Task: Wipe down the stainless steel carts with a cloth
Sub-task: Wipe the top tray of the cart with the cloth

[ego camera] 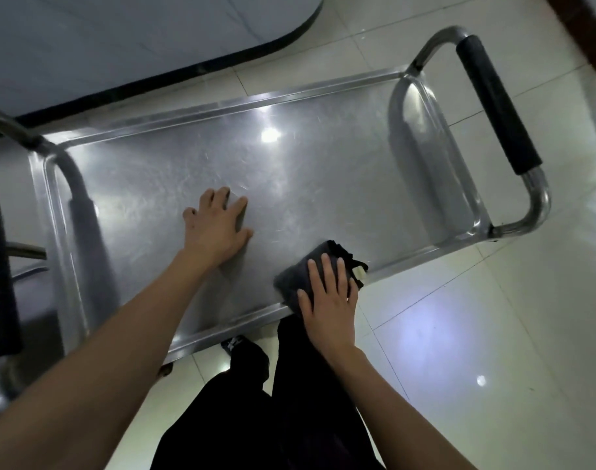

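- Currently, the stainless steel cart [289, 157] stands on a pale tiled floor [493, 317], seen from above; its top shelf is a shallow tray with a raised rim on all four sides.
- Shelf surface: brushed metal carrying fine scratches and one bright ceiling-light reflection near the middle.
- Right end of cart: a tubular push handle [496, 103] with a black grip sleeve, standing out beyond the tray rim.
- Left end of cart: a second tubular frame, partly cut off by the picture edge, with a dark panel beside it.
- Left hand [218, 225]: released, fingers spread and straight, palm pressed flat on the bare shelf near its centre. It holds nothing.
- Right hand [330, 293]: released, fingers straight and laid flat on top of the cloth [300, 273], pressing it down rather than grasping it.
- Cloth location: a folded dark grey cloth at the near rim of the shelf, towards the right end, partly overlapping the rim. A small pale tag shows at its right edge; any writing on it is too small to read.
- Below the near rim: black trousers [289, 401] and a dark shoe [233, 344] with a white mark that cannot be read.
- Upper left: a curved grey-blue counter [120, 45] with a black base strip, just behind the cart.
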Tool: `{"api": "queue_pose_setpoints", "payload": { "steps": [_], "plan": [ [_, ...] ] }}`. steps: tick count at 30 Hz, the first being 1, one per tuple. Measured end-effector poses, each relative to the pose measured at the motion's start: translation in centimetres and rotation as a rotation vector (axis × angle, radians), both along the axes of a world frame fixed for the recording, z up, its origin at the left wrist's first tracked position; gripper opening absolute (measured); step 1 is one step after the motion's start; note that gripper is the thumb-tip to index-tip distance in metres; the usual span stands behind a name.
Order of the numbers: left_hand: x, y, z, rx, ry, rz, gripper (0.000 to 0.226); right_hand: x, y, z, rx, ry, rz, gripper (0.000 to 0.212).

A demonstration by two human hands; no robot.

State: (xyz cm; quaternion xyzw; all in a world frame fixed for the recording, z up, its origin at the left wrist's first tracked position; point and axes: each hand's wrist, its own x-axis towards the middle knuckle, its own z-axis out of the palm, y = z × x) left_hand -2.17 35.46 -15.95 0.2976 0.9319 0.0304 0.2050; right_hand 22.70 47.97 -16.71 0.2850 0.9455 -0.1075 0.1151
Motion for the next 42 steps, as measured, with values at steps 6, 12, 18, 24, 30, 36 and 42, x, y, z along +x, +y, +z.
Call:
{"api": "queue_pose_setpoints", "payload": {
  "steps": [6, 12, 18, 24, 30, 36, 42],
  "plan": [
    [-1.8, -0.3, 0.1, 0.043, -0.018, 0.039, 0.071, -4.2, 0.9, -0.5, -0.005, -0.013, 0.022, 0.059],
    [-2.9, -0.9, -0.6, 0.021, -0.018, 0.154, 0.086, -13.5, 2.9, -1.3, -0.023, 0.058, 0.067, 0.059],
    [-2.8, -0.7, -0.5, 0.014, -0.007, 0.187, 0.089, -24.7, 5.1, -2.0, -0.065, 0.123, 0.11, 0.058],
    [-2.2, -0.7, 0.0, -0.035, -0.043, 0.191, 0.089, -34.3, 6.3, -2.5, -0.072, 0.168, 0.159, 0.06],
    [-1.1, -1.6, 0.2, 0.007, -0.025, 0.221, 0.083, -38.2, 5.7, -2.9, -0.004, 0.172, 0.169, 0.06],
    [-0.2, -4.7, -0.1, 0.038, 0.011, 0.239, 0.07, -36.0, 5.6, -3.0, 0.009, 0.195, 0.205, 0.06],
    [-0.5, -5.7, -0.4, 0.005, -0.051, 0.156, 0.076, -27.6, 3.5, -2.3, -0.013, 0.167, 0.241, 0.059]
  ]
}}
